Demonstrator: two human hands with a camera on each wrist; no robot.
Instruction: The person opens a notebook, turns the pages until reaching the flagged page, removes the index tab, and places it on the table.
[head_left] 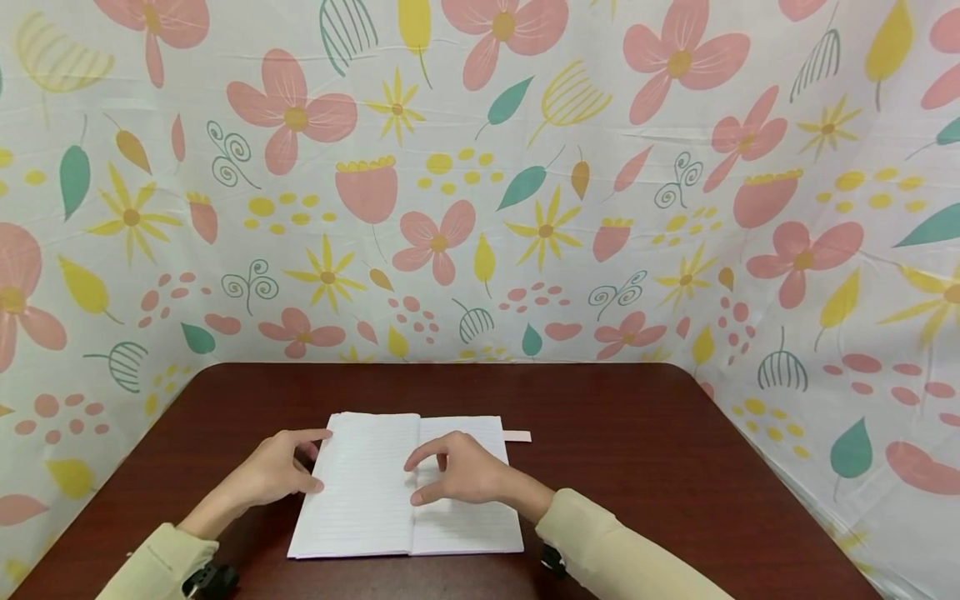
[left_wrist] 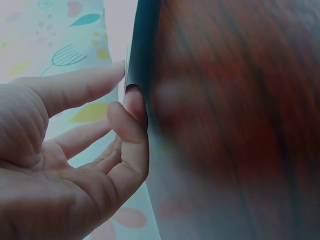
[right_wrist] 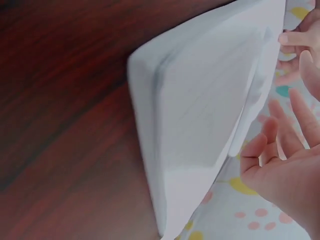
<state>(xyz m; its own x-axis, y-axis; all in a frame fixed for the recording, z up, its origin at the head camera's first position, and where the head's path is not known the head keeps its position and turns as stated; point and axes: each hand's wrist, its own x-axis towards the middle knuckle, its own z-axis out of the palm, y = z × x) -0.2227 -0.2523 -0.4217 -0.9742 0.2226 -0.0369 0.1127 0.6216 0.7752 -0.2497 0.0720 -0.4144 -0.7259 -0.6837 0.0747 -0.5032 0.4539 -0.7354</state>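
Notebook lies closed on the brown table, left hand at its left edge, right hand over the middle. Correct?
Not quite. The notebook lies open, not closed: the head view shows two lined pages with the fold between them. The rest holds: it is on the brown table, the left hand touches its left edge, and the right hand is over the middle.

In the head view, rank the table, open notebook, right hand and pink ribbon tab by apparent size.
1. Table
2. Open notebook
3. Right hand, resting on the notebook's right page
4. Pink ribbon tab, beside the notebook's upper right corner
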